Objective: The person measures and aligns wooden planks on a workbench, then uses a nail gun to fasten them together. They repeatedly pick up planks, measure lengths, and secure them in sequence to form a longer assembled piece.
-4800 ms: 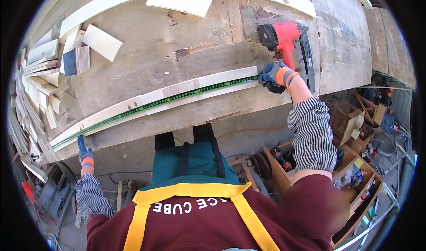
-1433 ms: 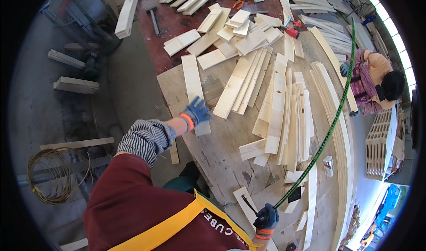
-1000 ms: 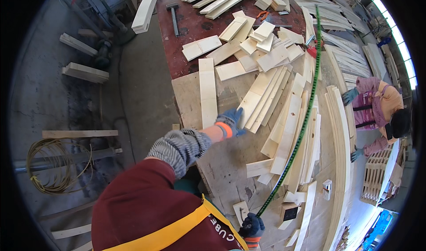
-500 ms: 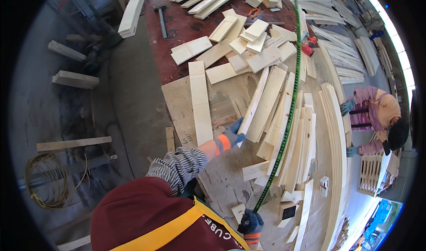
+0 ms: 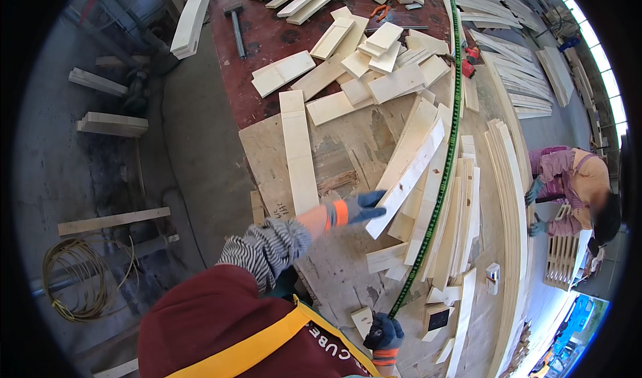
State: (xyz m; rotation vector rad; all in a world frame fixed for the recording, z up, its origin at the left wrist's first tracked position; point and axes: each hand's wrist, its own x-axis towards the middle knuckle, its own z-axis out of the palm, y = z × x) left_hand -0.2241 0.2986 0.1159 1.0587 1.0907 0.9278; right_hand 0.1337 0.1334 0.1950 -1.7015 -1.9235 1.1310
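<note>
My right hand point(image 5: 384, 333), in a dark glove with an orange cuff, is closed on the near end of a green tape measure point(image 5: 438, 207). The blade runs out long and slightly curved over the wood to the far side of the table. My left hand point(image 5: 358, 209), gloved alike, has its fingers stretched out beside the near end of a pale wooden board point(image 5: 409, 178). Whether the fingertips touch that board is hard to make out. The board lies slanting on a pile of similar boards point(image 5: 449, 221), left of the tape.
Short wood offcuts point(image 5: 384, 60) are heaped farther back. A hammer point(image 5: 235, 30) and orange-handled pliers point(image 5: 380, 11) rest on the red tabletop point(image 5: 274, 33). Long strips point(image 5: 509, 244) line the right edge, where a co-worker point(image 5: 572, 177) bends over. A cable coil point(image 5: 73, 277) hangs at left.
My left hand has loosened from the board's near end, its fingers now straight. That board has turned flatter and shifted right. My right hand still holds the tape measure.
</note>
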